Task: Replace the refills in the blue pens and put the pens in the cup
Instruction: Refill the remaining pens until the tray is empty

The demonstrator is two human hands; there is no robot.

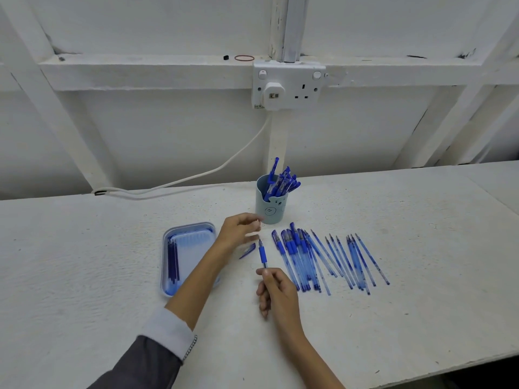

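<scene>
The right hand (276,293) grips the blue pen (262,252) by its rear end, fingers curled round the barrel. The pen's long axis runs straight ahead from that hand, tip leading. The left hand (238,228) hovers just beyond the tip and is nearer to it. Its fingers are blurred, so I cannot tell whether they pinch anything. The cup (271,206) stands just past them.
</scene>
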